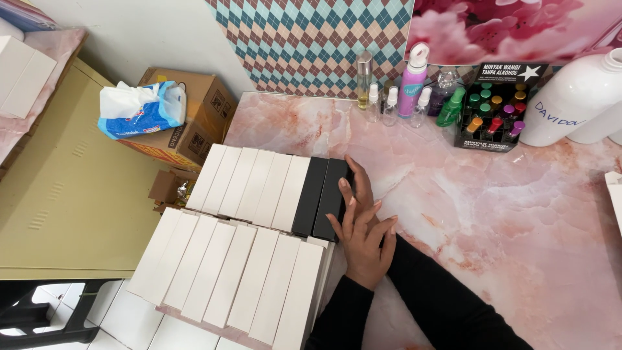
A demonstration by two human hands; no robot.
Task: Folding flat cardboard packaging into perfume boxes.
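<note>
Pink marbled counter (492,214) carries two rows of long slim boxes lying side by side. Both my hands sit stacked at the right end of the far row, my right hand (363,249) flat with fingers spread over my left hand (355,188), whose fingers press the black box (330,198). Beside it lie another black box (309,194) and the white boxes (249,181). Spray bottles (398,97) stand by the patterned wall.

Both hands (360,223) lie stacked, fingers (347,194) extended flat, sleeves black.
</note>
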